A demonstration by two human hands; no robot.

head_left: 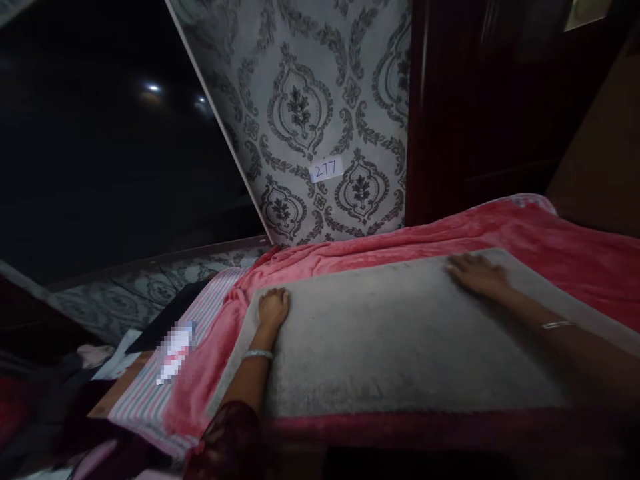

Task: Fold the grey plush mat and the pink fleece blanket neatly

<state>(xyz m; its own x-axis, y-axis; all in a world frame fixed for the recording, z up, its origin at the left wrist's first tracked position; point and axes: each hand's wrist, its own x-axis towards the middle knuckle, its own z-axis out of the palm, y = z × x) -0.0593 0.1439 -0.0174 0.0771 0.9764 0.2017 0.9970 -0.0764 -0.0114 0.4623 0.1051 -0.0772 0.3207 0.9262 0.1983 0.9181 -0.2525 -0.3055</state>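
A grey rectangular cloth (380, 333) lies spread flat over a pink plush blanket (320, 260). At the cloth's far left corner rests my left hand (273, 308), its fingers curled closed against the fabric. Whether a fold of cloth is inside them is hidden. My right hand (477, 275) lies palm down near the far right corner, fingers apart and slightly blurred, holding nothing. Both wrists carry bracelets.
Striped fabric (145, 393) shows beneath the blanket on the left. A large dark screen (110, 133) stands at the far left. Behind are patterned wallpaper (300, 113) with a paper label (327, 169) reading 277, and a dark red wooden panel (460, 120).
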